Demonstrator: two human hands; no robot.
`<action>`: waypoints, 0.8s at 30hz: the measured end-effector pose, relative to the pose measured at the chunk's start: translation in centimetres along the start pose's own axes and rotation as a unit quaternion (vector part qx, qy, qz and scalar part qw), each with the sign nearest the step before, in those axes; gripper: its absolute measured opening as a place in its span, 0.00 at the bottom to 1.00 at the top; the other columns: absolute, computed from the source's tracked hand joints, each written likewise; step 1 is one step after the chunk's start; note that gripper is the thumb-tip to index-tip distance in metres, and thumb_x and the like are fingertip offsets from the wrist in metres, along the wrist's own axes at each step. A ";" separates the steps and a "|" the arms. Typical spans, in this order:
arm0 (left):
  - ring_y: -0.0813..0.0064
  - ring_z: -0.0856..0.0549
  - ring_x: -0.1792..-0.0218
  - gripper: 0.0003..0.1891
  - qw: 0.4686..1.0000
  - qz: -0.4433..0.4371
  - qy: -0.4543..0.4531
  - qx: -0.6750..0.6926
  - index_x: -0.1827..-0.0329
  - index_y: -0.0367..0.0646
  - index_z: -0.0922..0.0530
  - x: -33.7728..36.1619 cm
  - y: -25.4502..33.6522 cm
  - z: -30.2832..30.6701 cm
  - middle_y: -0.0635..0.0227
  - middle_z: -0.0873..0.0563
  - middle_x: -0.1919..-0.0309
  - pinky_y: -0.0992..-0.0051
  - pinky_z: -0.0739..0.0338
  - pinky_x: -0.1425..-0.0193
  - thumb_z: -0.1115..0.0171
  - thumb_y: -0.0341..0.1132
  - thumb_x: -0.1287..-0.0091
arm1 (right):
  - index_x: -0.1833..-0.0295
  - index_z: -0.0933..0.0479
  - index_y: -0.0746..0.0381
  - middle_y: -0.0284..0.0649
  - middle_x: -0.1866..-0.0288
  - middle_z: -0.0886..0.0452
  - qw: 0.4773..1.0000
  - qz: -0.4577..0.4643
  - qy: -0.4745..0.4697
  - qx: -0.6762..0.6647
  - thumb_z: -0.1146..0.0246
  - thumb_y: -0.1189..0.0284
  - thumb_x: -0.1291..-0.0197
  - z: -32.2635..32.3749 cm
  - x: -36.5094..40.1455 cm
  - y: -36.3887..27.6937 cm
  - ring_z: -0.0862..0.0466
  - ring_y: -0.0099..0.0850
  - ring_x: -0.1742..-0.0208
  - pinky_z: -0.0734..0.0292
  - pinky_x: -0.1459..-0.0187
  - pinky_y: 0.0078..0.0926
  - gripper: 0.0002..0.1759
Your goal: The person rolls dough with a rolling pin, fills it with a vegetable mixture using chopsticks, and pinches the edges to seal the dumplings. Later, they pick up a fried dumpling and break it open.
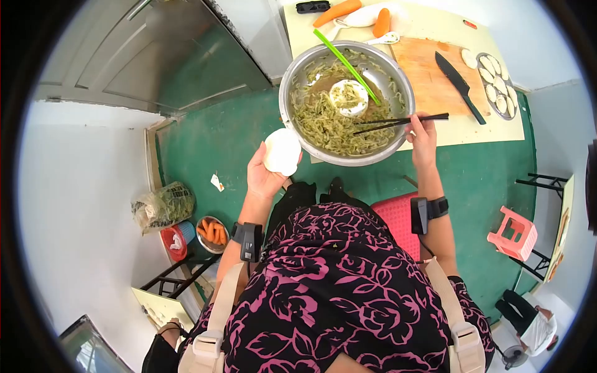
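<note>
My left hand (263, 175) holds a round white dumpling wrapper (283, 153) flat on the palm and fingers, just left of a large steel bowl (285, 99). In the bowl lies a shredded green vegetable filling (329, 127). My right hand (423, 137) is closed around a pair of black chopsticks (398, 122), whose tips reach over the filling. A small white bowl (357, 110) with some filling in it sits inside the steel bowl. Bright green chopsticks (342, 59) lean across the far rim.
On the table, a wooden cutting board (416, 68) carries a black knife (459, 84). A plate of dumplings (497, 86) stands at the right. Carrots (339, 11) and a white spoon (384, 38) lie behind the bowl. A red stool (398, 217) is close to my legs; another person (535, 326) is at lower right.
</note>
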State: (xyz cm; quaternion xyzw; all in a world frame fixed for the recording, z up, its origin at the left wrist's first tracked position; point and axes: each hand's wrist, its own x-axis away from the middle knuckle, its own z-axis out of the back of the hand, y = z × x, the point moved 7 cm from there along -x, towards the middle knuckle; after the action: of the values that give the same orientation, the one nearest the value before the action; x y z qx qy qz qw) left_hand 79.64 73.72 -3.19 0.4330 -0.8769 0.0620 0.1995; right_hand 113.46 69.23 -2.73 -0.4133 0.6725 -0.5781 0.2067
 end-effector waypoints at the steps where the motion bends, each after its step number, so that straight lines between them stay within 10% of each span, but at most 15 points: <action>1: 0.52 0.31 0.42 0.23 1.000 0.005 0.006 0.000 0.41 0.36 0.37 -0.3 -0.2 0.1 0.53 0.31 0.42 0.49 0.40 0.38 0.53 0.42 0.35 | 0.56 0.30 0.63 0.32 0.68 0.26 0.998 -0.002 -0.021 0.051 0.40 0.72 0.44 -0.5 -0.3 -0.2 0.27 0.18 0.74 0.35 0.77 0.13 0.11; 11: 0.50 0.34 0.40 0.27 0.999 -0.018 0.026 0.012 0.39 0.35 0.39 -1.0 -0.4 1.6 0.51 0.33 0.41 0.50 0.40 0.37 0.51 0.44 0.36 | 0.64 0.22 0.67 0.34 0.69 0.20 0.884 0.147 -0.120 0.428 0.40 0.77 0.45 -3.3 1.7 -9.7 0.24 0.19 0.69 0.28 0.65 0.15 0.05; 24: 0.51 0.33 0.41 0.27 0.998 -0.039 0.035 0.023 0.39 0.35 0.39 -1.3 -2.4 2.8 0.52 0.32 0.41 0.50 0.40 0.37 0.51 0.45 0.36 | 0.64 0.21 0.66 0.40 0.67 0.20 0.882 0.184 -0.270 0.340 0.41 0.83 0.49 -7.9 6.5 -7.0 0.22 0.27 0.66 0.28 0.63 0.18 0.06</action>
State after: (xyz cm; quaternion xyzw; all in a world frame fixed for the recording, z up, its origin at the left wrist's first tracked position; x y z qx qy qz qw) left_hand 81.46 72.42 -6.40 0.4688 -0.8501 0.0901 0.2225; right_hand 105.99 68.90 7.17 -0.3266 0.4168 -0.5888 0.6107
